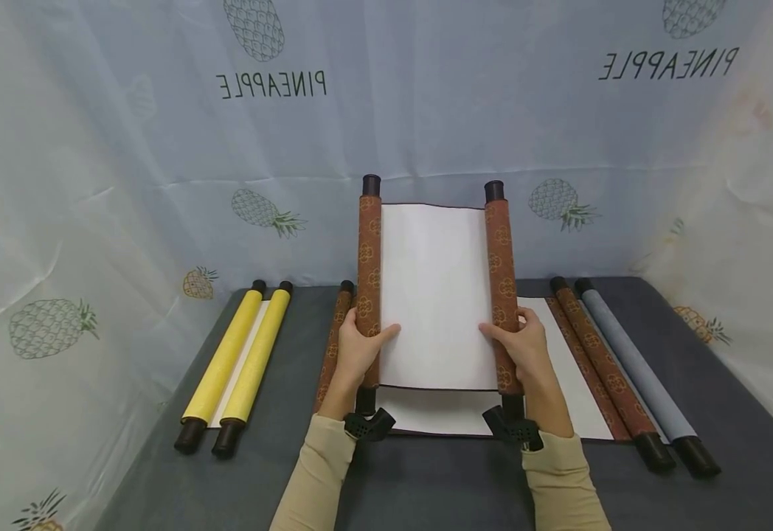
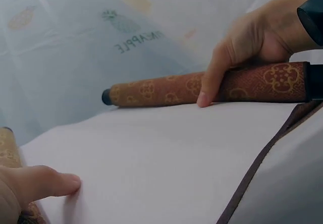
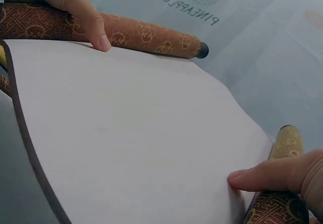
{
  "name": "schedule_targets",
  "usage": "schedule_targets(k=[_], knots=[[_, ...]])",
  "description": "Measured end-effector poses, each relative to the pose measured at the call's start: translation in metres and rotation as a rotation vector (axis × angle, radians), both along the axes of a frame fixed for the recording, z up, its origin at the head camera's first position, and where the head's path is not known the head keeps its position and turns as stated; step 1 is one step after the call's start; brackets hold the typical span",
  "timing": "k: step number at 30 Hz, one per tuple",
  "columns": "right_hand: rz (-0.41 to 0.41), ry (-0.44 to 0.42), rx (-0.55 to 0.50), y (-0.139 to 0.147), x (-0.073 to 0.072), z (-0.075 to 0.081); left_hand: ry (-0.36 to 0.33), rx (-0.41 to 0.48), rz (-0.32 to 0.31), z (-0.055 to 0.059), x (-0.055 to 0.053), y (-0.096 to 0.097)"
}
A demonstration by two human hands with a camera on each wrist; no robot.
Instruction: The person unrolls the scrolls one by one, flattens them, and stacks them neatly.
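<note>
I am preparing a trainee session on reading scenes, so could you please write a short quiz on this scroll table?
1. True or false: the brown patterned scroll held up by both hands lies flat on the table.
2. Which scroll lies furthest to the person's left? A) yellow scroll B) grey-blue scroll C) green scroll
3. Fill in: the left hand grips one roller and the right hand grips the other, with blank ____ paper stretched between.

Key
1. False; it is lifted, above another open brown scroll.
2. A
3. white
</note>
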State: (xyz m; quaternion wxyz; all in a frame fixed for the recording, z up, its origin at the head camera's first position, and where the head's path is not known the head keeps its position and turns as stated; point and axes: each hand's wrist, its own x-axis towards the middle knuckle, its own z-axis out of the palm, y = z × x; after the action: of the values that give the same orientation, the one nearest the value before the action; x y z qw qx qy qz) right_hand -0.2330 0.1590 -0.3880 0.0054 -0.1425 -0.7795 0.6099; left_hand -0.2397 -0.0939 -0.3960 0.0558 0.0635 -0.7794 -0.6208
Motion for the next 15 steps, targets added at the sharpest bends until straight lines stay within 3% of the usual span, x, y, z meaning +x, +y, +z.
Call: schedule_targets(k=[9, 15], knots=[[-0.040, -0.009, 0.043, 0.010, 0.000, -0.002, -0.030, 0.014, -0.048, -0.001, -0.001, -0.008], [-0.039, 0.021, 0.054, 0.012, -0.001, -0.001, 0.036, 0.063, -0.082, -0.001, -0.002, -0.012]])
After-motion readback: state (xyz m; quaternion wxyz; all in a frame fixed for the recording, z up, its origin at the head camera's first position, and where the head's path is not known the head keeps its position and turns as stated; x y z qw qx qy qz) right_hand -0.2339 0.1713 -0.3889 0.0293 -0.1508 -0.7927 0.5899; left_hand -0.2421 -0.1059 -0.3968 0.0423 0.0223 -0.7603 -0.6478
